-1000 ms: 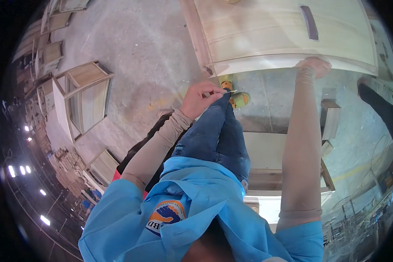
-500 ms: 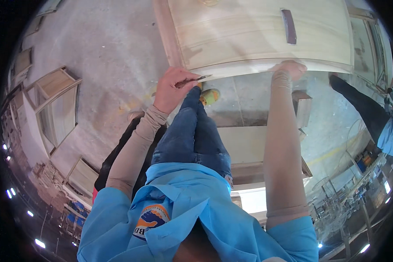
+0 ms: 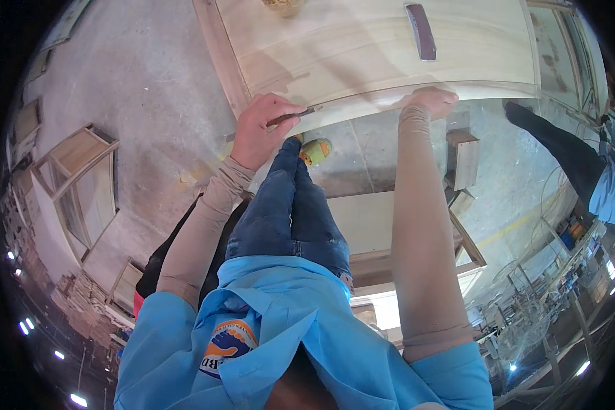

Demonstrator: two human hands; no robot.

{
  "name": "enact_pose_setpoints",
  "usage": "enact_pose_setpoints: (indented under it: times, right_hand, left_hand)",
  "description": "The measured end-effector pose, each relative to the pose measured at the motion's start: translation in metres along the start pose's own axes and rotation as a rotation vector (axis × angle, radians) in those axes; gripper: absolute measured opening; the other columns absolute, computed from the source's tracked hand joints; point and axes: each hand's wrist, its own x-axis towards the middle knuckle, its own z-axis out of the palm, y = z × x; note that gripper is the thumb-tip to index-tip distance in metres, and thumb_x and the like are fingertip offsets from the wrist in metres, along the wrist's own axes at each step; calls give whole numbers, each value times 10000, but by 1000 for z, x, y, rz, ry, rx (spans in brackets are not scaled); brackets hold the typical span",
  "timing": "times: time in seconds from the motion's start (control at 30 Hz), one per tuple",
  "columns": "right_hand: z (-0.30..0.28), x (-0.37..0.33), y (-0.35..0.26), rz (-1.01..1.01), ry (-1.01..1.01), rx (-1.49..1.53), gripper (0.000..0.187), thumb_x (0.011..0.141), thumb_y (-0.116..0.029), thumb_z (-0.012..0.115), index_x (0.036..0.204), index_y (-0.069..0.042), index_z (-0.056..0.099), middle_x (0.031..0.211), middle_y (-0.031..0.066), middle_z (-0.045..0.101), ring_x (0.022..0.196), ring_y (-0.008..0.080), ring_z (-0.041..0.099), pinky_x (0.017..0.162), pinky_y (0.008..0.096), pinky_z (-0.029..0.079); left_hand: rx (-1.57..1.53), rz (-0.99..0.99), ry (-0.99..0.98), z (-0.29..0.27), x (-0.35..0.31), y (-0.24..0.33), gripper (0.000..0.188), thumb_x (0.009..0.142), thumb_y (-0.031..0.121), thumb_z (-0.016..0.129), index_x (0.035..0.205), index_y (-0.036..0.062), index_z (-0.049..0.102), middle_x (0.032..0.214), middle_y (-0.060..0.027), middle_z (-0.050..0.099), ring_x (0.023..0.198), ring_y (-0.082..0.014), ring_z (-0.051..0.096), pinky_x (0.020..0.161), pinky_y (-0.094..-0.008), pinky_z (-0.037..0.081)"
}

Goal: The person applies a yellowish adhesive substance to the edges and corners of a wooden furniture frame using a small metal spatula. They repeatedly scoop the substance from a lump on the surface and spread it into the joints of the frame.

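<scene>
A pale wooden cabinet [image 3: 362, 55] lies in front of me, its near edge bordered by a thin strip. My left hand [image 3: 258, 130] is closed round a thin dark pointed tool [image 3: 285, 117]. Its light tip points right, close to the near edge by the left corner; I cannot tell whether it touches. Farther right, my right hand [image 3: 432, 101] rests on the same edge with its fingers curled. Whatever may be under or in them is hidden. On the wood beyond that hand lies a narrow purple-brown sanding strip [image 3: 421, 31].
A round tan container [image 3: 283, 7] stands at the wood's far side. Small wooden frames [image 3: 82, 184] sit on the concrete floor to the left. A wooden block [image 3: 462, 157] and another cabinet [image 3: 369, 270] are close by my legs. Another person's dark-trousered leg [image 3: 560, 140] is at the right.
The whole view has shifted, so the cabinet appears farther left and slightly higher. My left hand still holds the pointed tool. My right hand, blurred before, is sharper now at the edge.
</scene>
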Motion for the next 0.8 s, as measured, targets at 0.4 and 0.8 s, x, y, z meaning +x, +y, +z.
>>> enact_pose_setpoints:
  times: [0.4, 0.8]
  right_hand:
    - [-4, -10, -12, 67, 13, 96, 635, 1035, -374, 198, 1268, 125, 515, 1294, 334, 539, 1145, 484, 539, 1006, 527, 432]
    - [0, 3, -1, 25, -12, -11, 633, 1029, -329, 164, 1110, 158, 560, 1134, 334, 608, 974, 477, 570, 854, 541, 437]
  left_hand:
    - [285, 103, 32, -17, 3, -5, 242, 829, 43, 722, 1066, 86, 747, 962, -50, 643, 933, -173, 572, 777, -276, 508]
    - [375, 397, 130, -1, 7, -19, 252, 768, 64, 746, 1012, 126, 753, 941, -25, 643, 894, -234, 550, 795, -339, 470]
